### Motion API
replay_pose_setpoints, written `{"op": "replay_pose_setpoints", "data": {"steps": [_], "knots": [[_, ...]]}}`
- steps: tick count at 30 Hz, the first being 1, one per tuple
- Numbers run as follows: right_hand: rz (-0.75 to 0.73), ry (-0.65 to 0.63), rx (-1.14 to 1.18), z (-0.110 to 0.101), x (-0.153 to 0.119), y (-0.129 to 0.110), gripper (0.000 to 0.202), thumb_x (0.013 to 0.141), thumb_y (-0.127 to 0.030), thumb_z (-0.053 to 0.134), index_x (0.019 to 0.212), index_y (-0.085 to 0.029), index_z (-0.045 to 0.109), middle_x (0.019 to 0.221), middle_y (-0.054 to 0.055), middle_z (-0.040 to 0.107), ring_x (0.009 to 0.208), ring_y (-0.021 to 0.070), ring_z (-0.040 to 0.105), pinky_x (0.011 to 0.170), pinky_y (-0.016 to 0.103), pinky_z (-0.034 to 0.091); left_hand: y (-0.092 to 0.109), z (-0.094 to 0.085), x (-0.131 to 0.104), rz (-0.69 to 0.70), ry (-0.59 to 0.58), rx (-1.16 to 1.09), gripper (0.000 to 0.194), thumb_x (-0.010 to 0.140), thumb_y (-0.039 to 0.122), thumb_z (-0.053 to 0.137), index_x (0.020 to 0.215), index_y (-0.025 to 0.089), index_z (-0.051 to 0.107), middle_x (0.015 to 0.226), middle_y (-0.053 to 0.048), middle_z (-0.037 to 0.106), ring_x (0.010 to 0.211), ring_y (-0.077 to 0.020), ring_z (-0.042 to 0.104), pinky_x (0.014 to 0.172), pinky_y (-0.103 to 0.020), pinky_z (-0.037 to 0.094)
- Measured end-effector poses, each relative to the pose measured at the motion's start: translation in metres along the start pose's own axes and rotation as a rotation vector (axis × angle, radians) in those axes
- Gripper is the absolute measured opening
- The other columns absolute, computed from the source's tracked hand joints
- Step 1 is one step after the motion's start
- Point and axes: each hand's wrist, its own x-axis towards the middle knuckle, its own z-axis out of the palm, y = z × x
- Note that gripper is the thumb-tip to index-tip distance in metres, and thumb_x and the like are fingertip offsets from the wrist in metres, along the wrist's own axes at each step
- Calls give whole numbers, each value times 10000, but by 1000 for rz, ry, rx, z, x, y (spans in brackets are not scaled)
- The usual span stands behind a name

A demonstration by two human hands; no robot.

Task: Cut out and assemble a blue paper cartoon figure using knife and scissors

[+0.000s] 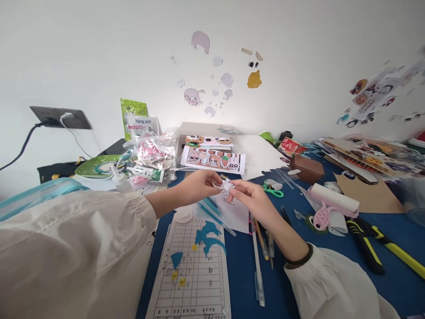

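A: Head view, sole view. Where is the piece?

B: The small white paper cutout (227, 185) is held up over the middle of the desk (239, 270). Left hand (198, 184): thumb and fingertips pinched together on its left side. Right hand (255, 199): similar pinch on its right side. Neither grip shows a clear gap. The lower part of the cutout is hard to separate from the white sheet (241, 219) below.

A: Progress?

B: Judgement: outline trimmed, handling by fingers under way. Blue paper pieces (212, 244) and yellow flower pieces (182, 282) are also cut out, loose on the form sheet (195, 302) toward the desk's near edge. The figures on the printed strip (214, 160), toward the far edge, appear uncut. Remaining steps: cannot tell.

A: Surface?

B: Blue, crowded. Pens (257, 270) lie right of the form sheet; green scissors (274, 192) beyond the right hand. Pink roller (335, 198) toward the right edge, clear plastic bag (154, 153) toward the far left corner.

A: Room?

B: Pale wall (133, 48) behind the far edge, bearing paper shapes, one a yellow cutout (254, 79). Socket plate (59, 117) at left, two plugs in.
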Motion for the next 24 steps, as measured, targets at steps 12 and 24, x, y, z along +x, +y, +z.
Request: {"op": "replay_pose_setpoints", "data": {"steps": [12, 24], "knots": [[-146, 73, -158, 2, -2, 1, 347, 861, -351, 530, 1118, -149, 647, 596, 2, 650, 612, 200, 661, 617, 330, 521, -3, 7, -1, -179, -7, -197, 236, 926, 318, 608, 1096, 154, 622, 1094, -67, 658, 929, -206, 656, 802, -408, 557], [-700, 353, -667, 12, -7, 3, 65, 840, -202, 615, 858, -187, 675, 819, 77, 678, 824, 241, 627, 755, 379, 461, 5, 12, -8, -119, -6, -115, 215, 929, 328, 603, 1044, 150, 640, 1059, -58, 670, 921, -205, 658, 809, -408, 552]]}}
